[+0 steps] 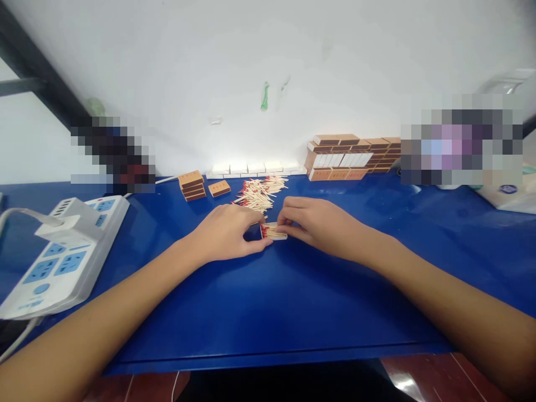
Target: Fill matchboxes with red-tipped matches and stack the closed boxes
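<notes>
A small white matchbox tray (283,238) lies on the blue table, with red-tipped matches (270,230) inside it. My left hand (228,231) grips the tray's left end between thumb and fingers. At the tray's right end, my right hand (314,223) has its fingertips pinched on the matches; how many it touches is hidden. Just beyond both hands is a loose pile of matches (259,194), red heads mostly toward the left and top.
Behind the pile, white trays (251,168) line the wall. Closed matchboxes (191,186) are stacked left of it, with a single matchbox (219,188) beside them. A larger matchbox stack (352,159) stands back right. A white power strip (79,262) occupies the left side.
</notes>
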Demonstrator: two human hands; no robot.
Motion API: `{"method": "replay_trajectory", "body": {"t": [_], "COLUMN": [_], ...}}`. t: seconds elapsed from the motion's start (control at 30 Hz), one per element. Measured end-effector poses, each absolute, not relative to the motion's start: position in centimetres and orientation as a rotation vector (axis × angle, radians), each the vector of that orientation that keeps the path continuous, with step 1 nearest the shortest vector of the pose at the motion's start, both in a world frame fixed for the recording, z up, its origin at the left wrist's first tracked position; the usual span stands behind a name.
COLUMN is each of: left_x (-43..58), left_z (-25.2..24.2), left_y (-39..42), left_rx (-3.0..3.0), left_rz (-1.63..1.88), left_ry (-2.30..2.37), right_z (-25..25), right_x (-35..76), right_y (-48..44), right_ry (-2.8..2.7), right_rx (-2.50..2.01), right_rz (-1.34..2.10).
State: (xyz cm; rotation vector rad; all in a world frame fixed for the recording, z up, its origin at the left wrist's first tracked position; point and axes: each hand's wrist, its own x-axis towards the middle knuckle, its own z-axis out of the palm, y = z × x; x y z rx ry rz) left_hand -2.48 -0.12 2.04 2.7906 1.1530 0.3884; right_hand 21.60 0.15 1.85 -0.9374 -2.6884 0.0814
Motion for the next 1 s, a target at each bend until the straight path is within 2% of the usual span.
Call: {"method": "replay_trajectory", "body": {"t": [1.0], "left_x": [-2.49], "left_z": [2.3], "left_y": [-0.23], "left_rx": [2.844], "left_rz": [0.358], "left_ry": [1.122], "right_z": [2.26], "right_x": [21.51], "right_y": [-0.09], "right_ry": [-2.641], "right_rx": [-0.984], "right_rz": [0.341]}}
